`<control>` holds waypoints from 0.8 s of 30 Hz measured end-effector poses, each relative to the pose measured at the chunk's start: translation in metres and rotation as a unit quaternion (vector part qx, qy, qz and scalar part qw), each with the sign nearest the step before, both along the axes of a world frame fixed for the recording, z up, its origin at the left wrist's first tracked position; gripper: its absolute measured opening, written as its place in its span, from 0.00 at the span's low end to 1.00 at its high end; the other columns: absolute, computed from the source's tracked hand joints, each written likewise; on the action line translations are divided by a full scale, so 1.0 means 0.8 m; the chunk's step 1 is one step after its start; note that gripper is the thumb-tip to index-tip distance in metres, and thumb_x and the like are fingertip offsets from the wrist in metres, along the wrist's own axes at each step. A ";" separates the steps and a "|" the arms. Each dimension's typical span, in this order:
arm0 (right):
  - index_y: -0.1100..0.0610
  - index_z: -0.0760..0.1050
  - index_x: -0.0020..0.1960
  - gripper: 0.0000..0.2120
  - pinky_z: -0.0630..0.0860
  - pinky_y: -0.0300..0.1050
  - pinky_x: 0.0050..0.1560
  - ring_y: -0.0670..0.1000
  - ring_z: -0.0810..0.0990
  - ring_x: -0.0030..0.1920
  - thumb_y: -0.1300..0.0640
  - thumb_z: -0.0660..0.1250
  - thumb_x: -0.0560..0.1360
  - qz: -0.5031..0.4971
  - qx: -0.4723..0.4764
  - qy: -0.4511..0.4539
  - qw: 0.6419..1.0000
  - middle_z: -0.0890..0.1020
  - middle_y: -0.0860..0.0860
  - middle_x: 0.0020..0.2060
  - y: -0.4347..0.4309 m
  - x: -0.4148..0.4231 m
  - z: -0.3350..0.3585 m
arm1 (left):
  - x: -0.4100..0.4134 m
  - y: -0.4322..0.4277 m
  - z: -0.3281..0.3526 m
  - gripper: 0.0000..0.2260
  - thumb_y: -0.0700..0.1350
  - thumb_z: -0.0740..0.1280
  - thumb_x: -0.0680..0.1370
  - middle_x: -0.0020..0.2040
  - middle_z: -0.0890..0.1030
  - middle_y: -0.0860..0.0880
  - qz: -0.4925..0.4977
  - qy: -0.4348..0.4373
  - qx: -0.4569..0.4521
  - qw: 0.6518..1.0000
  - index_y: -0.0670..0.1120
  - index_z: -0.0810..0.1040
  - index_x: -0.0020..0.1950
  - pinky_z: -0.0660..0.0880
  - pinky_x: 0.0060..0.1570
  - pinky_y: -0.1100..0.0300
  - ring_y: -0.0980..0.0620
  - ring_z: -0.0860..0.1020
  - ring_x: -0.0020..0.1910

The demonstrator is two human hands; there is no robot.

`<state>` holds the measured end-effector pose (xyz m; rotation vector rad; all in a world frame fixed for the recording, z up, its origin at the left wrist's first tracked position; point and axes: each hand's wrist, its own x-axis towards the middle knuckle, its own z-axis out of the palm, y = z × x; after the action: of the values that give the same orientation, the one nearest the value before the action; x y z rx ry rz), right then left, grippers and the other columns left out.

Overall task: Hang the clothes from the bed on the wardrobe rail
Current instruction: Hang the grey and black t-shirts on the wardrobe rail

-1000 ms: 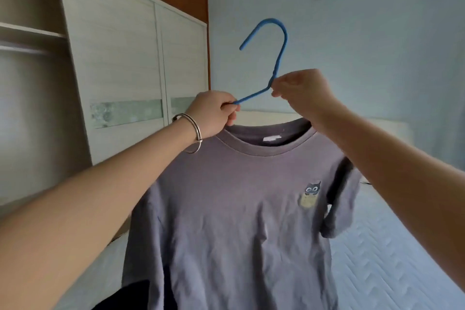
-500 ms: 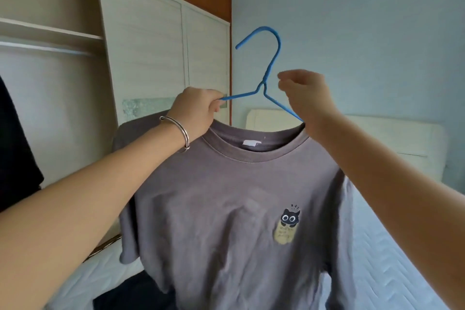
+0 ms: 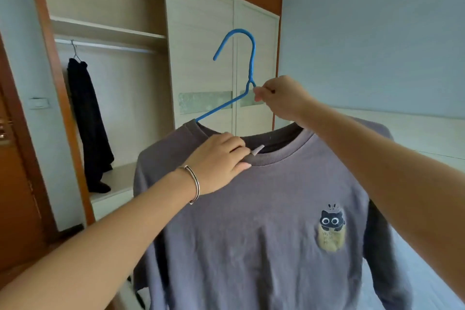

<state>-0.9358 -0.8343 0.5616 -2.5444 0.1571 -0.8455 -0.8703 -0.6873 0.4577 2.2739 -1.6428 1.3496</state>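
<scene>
Grey T-shirt (image 3: 251,234) — cat patch (image 3: 331,228) lettering unreadable — left hand (image 3: 216,161) pinches its neckline, right hand (image 3: 281,98) grips blue hanger (image 3: 252,58).

Bare rail (image 3: 113,47) beside black garment (image 3: 88,118).

Your wardrobe rail (image 3: 108,46), under shelf (image 3: 105,30): one dark garment (image 3: 88,118) hangs on wire hanger (image 3: 74,51) near left end, hem touching wardrobe base (image 3: 123,176). Bed (image 3: 430,274) at your right.
</scene>
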 end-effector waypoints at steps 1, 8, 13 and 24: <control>0.59 0.79 0.51 0.17 0.68 0.41 0.37 0.45 0.69 0.33 0.50 0.55 0.80 0.009 -0.010 0.002 1.000 0.74 0.49 0.36 0.015 0.009 0.001 | 0.005 0.010 -0.014 0.15 0.52 0.57 0.74 0.36 0.81 0.50 0.012 0.033 0.013 0.999 0.46 0.80 0.41 0.77 0.35 0.61 0.49 0.79 0.35; 0.61 0.79 0.51 0.21 0.69 0.47 0.42 0.53 0.74 0.40 0.46 0.55 0.79 -0.038 -0.039 0.008 0.999 0.76 0.52 0.36 0.126 0.095 -0.010 | 0.047 0.127 -0.036 0.14 0.50 0.58 0.75 0.23 0.73 0.51 -0.003 0.070 -0.052 0.996 0.47 0.71 0.31 0.70 0.27 0.63 0.48 0.74 0.23; 0.61 0.78 0.54 0.20 0.69 0.46 0.42 0.55 0.74 0.42 0.47 0.55 0.79 -0.060 -0.023 0.010 0.998 0.77 0.54 0.43 0.222 0.168 -0.015 | 0.090 0.255 -0.042 0.11 0.47 0.61 0.76 0.34 0.81 0.51 0.024 -0.010 -0.031 0.999 0.46 0.79 0.37 0.71 0.39 0.60 0.50 0.79 0.34; 0.59 0.75 0.38 0.18 0.70 0.45 0.40 0.55 0.73 0.39 0.48 0.58 0.78 0.089 0.002 -0.007 0.996 0.74 0.51 0.32 0.416 0.303 -0.021 | 0.196 0.440 -0.040 0.15 0.52 0.57 0.77 0.35 0.81 0.47 0.133 0.132 0.033 0.982 0.45 0.73 0.37 0.67 0.33 0.58 0.45 0.79 0.36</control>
<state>-0.6933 -0.5016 0.5448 -2.5046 -0.0708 -0.7927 -0.7137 -0.3355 0.4254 2.6509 -1.3585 0.9837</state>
